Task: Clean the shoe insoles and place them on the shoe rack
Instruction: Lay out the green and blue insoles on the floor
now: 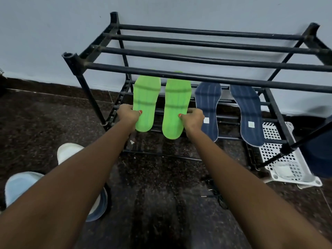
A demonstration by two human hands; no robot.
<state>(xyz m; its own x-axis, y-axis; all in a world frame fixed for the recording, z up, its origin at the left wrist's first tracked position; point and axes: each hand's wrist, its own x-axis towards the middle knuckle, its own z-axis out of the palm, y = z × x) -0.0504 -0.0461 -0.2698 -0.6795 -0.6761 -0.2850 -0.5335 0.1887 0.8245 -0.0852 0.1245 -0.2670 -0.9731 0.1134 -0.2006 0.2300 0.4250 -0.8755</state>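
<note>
Two bright green insoles lie side by side on the middle tier of the black shoe rack (197, 76). My left hand (128, 115) pinches the left green insole (146, 101) at its left edge. The right green insole (176, 106) is gripped at its right edge by my right hand (193, 118). Two dark blue insoles rest on the same tier further right, one (207, 108) beside my right hand and the other (248, 114) near the rack's right post. The top bar hides all the insoles' far ends.
A white perforated basket (280, 153) sits on the floor under the rack's right end. White and light blue shoes (21, 187) stand on the dark speckled floor at lower left. A dark blue container (321, 153) is at the right edge. The wall is right behind the rack.
</note>
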